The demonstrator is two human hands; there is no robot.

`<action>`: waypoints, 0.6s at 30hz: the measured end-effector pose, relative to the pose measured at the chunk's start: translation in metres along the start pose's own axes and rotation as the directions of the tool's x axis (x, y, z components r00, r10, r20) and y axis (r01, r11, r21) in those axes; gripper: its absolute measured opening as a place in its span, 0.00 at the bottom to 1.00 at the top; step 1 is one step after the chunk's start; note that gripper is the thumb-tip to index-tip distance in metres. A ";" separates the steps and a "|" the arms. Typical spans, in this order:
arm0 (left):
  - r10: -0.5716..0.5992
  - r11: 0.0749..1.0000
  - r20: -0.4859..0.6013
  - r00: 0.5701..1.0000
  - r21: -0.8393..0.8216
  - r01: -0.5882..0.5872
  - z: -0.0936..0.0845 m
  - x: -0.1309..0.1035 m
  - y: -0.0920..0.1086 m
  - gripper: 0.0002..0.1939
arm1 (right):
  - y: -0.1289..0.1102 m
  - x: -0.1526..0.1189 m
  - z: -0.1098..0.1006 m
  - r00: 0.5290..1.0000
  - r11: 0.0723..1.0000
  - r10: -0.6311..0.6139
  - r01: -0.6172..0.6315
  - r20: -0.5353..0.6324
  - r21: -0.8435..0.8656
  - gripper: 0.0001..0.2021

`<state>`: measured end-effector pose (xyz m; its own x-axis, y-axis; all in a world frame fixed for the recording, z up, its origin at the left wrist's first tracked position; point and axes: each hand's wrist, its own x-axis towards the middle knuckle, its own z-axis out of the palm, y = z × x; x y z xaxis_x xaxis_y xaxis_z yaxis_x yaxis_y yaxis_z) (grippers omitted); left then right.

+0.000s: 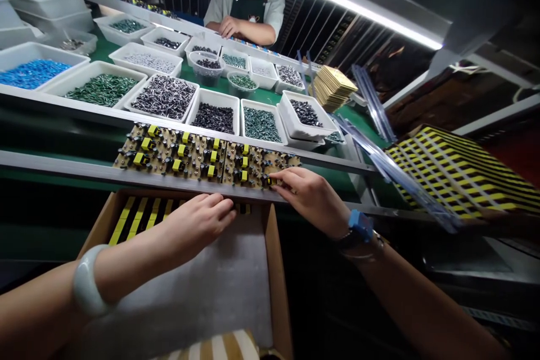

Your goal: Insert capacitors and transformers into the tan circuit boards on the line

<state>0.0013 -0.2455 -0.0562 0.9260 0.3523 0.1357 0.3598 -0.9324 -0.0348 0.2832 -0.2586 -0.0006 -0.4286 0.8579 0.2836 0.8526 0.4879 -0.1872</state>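
My right hand [310, 194] pinches a small yellow-and-black transformer [272, 181] at the near edge of the right-hand circuit board [276, 162]. To its left, the joined brown circuit boards [166, 152] carry several of these yellow blocks in columns, among small black and silver parts. My left hand [206, 214] hovers over the far side of an open cardboard box [276, 259], fingers curled together. Something dark is at its fingertips, too hidden to name. Rows of yellow-and-black transformers [133, 216] lie in the box's far left part, partly behind my left forearm.
Beyond the metal rail [76, 166], white trays [261, 124] hold loose parts on a green surface. Stacked bare boards [333, 87], clear plastic tubes [379, 157] and a yellow-and-black striped stack [455, 174] are at right. Across the line sits another person [248, 11].
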 end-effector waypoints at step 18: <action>0.004 0.999 0.031 0.999 -0.034 -0.003 -0.003 0.001 -0.001 0.20 | 0.001 0.002 -0.002 0.999 0.998 -0.038 0.039 0.030 -0.042 0.10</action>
<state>0.0012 -0.2442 -0.0531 0.9305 0.3512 0.1044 0.3533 -0.9355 -0.0018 0.2842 -0.2563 0.0021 -0.4695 0.8432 0.2619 0.8471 0.5138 -0.1359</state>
